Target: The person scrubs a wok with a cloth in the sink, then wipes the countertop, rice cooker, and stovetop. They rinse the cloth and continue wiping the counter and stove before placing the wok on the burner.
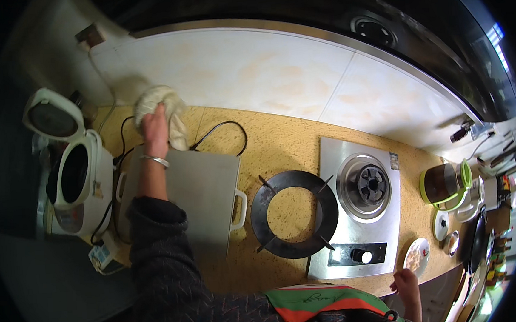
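My left hand (154, 128), with a bangle at the wrist, presses a crumpled cream cloth (171, 102) against the tiled wall where it meets the counter. Below that arm lies a flat grey appliance (206, 187) with white side handles. My right hand (406, 285) is loosely curled at the counter's front edge, close to a white plate of food (420, 264); whether it holds anything cannot be told. Between the appliance and the steel gas stove (329, 156) rests a black ring-shaped pan support (261, 214), partly on the stove. The stove's burner (372, 184) is uncovered.
A white rice cooker (88, 208) with its lid up stands at the left, with black cords (243, 135) near it. Right of the stove are a green-lidded jug (441, 184), a white lid (440, 224), a small bowl (451, 242) and a black pan (475, 240). A range hood (310, 5) overhangs the counter.
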{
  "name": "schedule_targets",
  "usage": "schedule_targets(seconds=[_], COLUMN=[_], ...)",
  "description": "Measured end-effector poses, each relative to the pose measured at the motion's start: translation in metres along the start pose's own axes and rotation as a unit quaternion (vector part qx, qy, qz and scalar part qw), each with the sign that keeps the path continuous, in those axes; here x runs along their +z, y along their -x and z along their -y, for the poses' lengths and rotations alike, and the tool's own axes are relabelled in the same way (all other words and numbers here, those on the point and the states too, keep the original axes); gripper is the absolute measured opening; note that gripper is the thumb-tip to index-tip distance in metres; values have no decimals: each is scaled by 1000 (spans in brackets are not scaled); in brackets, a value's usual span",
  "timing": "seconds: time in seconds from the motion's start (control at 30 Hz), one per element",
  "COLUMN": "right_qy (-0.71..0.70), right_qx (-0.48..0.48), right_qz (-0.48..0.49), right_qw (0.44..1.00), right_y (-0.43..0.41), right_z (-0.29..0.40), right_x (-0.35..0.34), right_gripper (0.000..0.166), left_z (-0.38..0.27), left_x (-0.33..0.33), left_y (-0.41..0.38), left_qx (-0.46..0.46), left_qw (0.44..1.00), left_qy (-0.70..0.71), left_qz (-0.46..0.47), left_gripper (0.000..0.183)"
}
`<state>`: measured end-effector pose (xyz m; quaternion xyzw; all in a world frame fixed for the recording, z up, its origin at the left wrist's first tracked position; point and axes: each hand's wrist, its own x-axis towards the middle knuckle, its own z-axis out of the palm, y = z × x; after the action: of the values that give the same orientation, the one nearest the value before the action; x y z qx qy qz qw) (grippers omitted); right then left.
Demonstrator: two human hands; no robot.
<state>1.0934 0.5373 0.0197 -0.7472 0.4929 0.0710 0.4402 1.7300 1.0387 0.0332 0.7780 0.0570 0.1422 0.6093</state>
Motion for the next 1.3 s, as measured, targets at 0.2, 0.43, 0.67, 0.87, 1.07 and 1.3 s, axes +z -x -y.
schedule_targets(seconds=[0.2, 0.43, 0.67, 0.87, 1.07, 1.3], right_qy=[33, -7, -90, -153, -333, -412], right_qx=[62, 41, 32, 63, 69, 65], right_qz=[-79, -77, -45, 9, 108, 161], right_qw=[994, 996, 994, 986, 934, 894], right_y=[-1, -18, -13, -3, -1, 1], right_z=[-104, -109, -81, -53, -54, -63], right_x=[37, 48, 57, 61, 50, 34], right_gripper=[15, 14, 8, 8, 7, 12], left_z=[-27, -31, -32, -81, -174, -262], left_x=[58, 204, 316, 409, 507, 629], left_y=[-93, -85, 27, 125, 225, 326], left_qx=[66, 310, 525, -47, 283, 790], left_qw=[967, 935, 822, 686, 686, 520], left_qy=[-244, -130, -204, 413, 194, -106], left_qz=[31, -117, 89, 597, 642, 307], left_gripper=[70, 76, 62, 57, 59, 83])
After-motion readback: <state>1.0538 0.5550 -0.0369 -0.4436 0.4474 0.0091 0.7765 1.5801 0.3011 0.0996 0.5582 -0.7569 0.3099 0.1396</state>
